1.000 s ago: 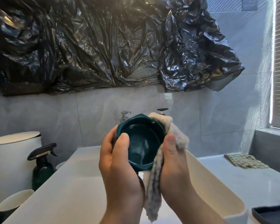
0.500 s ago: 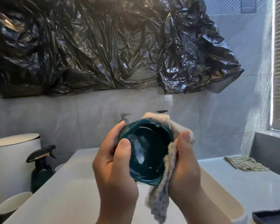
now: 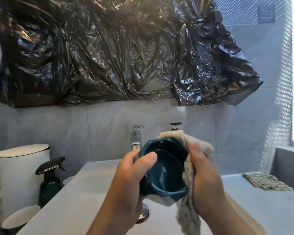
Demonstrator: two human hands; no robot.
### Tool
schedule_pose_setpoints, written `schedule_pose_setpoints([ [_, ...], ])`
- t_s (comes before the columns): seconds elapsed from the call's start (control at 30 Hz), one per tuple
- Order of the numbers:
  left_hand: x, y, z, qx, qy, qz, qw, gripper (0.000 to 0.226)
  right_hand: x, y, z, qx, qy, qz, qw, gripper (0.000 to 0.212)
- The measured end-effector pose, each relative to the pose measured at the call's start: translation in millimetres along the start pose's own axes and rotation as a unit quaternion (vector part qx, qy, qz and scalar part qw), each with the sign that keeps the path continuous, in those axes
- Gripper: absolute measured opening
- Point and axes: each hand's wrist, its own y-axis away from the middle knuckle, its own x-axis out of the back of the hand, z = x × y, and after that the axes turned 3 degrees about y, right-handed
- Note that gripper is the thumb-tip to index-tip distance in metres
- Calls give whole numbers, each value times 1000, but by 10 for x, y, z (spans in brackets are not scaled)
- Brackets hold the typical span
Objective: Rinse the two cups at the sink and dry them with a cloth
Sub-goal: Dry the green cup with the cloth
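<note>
Teal cup (image 3: pixel 166 173) is held above the sink (image 3: pixel 71 200), mouth tilted toward the camera. Rim is clamped by left hand (image 3: pixel 131 177); cloth (image 3: pixel 190 167) is pressed against the right wall by right hand (image 3: pixel 205 180). Risk: a wet glazed rim could be slipped during rotation and dropped into the basin.

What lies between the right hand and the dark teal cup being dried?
Only the beige waffle-weave cloth: the right hand presses it around the far side of the dark teal ceramic cup. The left hand grips the cup's rim bare, with nothing between.
</note>
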Motion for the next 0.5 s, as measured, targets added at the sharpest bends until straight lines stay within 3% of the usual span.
schedule_pose_setpoints([
  [0.1, -94, 3, -28, -14, 36, 27, 999, 55, -15, -3, -20, 14, 11, -5, 1000, 48],
  [0.2, -167, -26, -100, -71, 54, 149, 985, 38, -120, 43, 148, 34, 52, 21, 998, 47],
  [0.27, -139, -56, -148, -96, 32, 219, 970, 30, -175, 86, 290, 30, 139, 24, 990, 42],
  [0.4, 43, -149, -123, -64, 43, 287, 955, 26, -197, 107, 229, -73, 310, -5, 948, 45],
  [0.5, 263, -239, -92, -40, 45, 308, 950, 20, -125, 50, 9, -139, 401, 27, 905, 55],
])
